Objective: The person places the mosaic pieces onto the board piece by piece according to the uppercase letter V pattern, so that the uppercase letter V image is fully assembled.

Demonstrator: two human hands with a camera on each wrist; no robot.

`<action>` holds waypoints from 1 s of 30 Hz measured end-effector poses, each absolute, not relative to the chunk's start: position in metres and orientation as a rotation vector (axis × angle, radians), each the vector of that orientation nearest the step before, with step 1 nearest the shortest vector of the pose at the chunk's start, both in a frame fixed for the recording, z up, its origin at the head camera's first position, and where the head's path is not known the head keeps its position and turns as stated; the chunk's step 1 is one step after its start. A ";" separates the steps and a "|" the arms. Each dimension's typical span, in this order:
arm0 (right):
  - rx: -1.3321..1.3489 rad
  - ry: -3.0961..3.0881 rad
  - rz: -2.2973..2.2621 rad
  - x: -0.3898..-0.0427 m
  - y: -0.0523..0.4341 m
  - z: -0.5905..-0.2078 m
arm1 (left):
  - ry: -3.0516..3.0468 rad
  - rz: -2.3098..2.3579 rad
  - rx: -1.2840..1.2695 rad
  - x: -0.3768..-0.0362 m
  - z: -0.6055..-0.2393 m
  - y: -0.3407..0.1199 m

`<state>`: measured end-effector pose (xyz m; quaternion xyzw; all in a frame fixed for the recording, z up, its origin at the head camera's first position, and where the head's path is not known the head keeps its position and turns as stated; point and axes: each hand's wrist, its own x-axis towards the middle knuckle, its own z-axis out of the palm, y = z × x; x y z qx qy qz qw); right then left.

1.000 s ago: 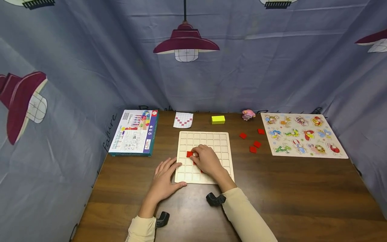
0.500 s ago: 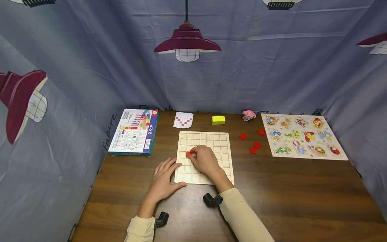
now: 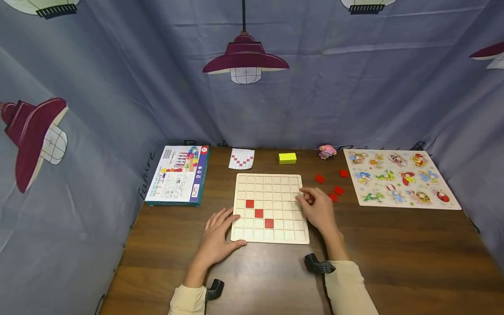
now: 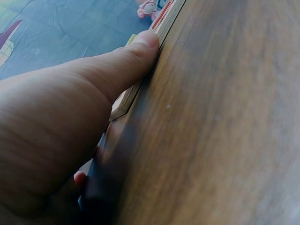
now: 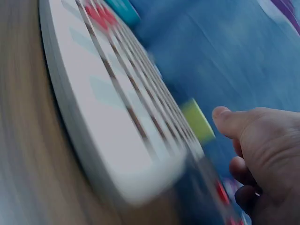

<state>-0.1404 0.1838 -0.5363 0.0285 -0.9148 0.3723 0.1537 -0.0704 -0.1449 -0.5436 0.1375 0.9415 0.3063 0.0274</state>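
The right hand (image 3: 319, 209) hangs over the right edge of the wooden grid board (image 3: 270, 183), its fingers loosely curled and holding nothing, knuckles pointed toward the loose red tiles (image 3: 334, 197) that lie on the table (image 3: 393, 253) just to its right. The left hand (image 3: 217, 234) lies flat with fingers spread and relaxed at the board's near-left corner; in the left wrist view the thumb (image 4: 126, 61) presses against the board's edge, steadying it.

Three red squares (image 3: 259, 213) already sit in the grid, stepping diagonally down toward the near right — the start of the V shown on the pattern card (image 3: 242, 158) at the far edge. I judge the step in hand to be the fetch of the next tile: the right hand must go a little further right, pinch one of the four loose squares, and bring it to the cell that carries the line on.

Further out — a yellow block (image 3: 287, 158) and a small pink toy (image 3: 327, 151) at the far side, an animal peg puzzle (image 3: 399, 180) on the right, and a toy box (image 3: 178, 175) on the left. Its print is too small to read; cursive writing on the curtain beside it may read "future", but it is unclear
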 end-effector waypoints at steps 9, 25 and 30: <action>-0.372 -2.484 0.914 -0.119 0.258 -0.557 | 2.928 0.961 0.432 -0.071 -0.549 -0.145; -0.483 -2.638 0.823 -0.122 0.253 -0.561 | 2.910 0.972 0.436 -0.072 -0.547 -0.142; -0.438 -2.653 0.827 -0.122 0.252 -0.560 | 2.910 0.992 0.425 -0.070 -0.545 -0.143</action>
